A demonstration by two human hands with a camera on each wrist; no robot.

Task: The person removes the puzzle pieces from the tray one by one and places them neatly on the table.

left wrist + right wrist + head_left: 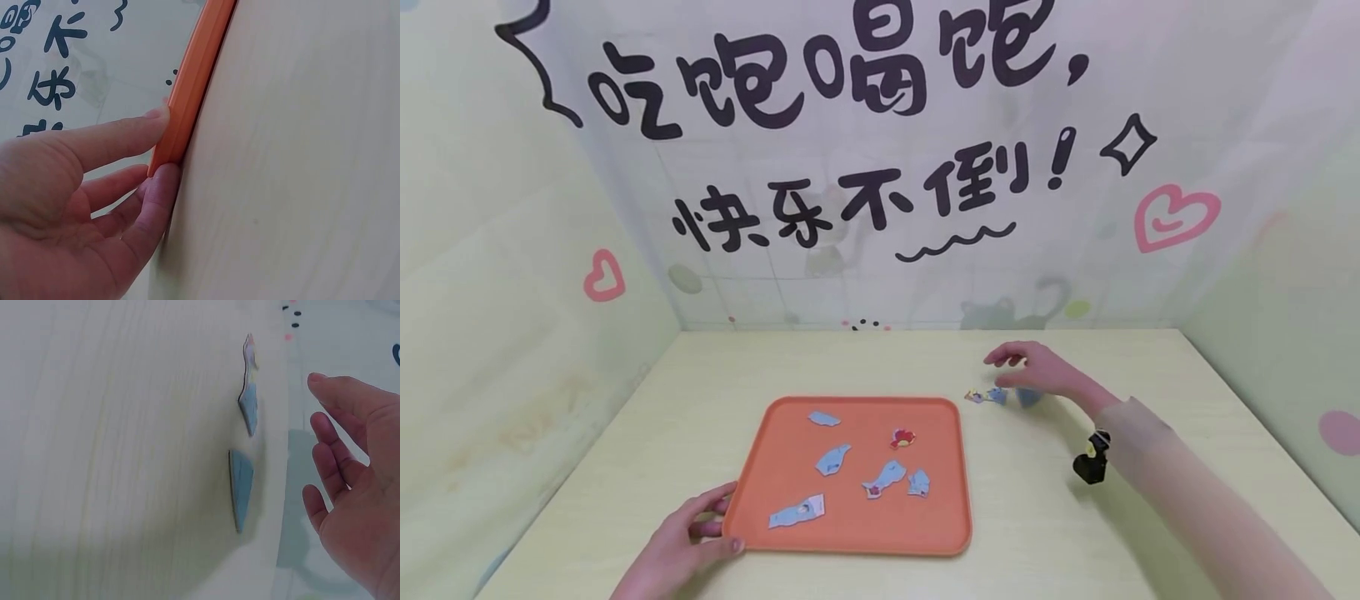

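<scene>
Head view — shallow, orange, round-cornered tray (867,442)

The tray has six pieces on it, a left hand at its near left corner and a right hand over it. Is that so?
Not quite: the head view shows the right hand to the right of the tray, near loose pieces. The six pieces and the left hand are as you say.

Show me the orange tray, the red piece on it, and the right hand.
Orange tray (867,440): head view, bare middle of its floor.
Red piece (903,438): head view, its middle.
Right hand (1041,369): head view, middle of the hand.
</scene>
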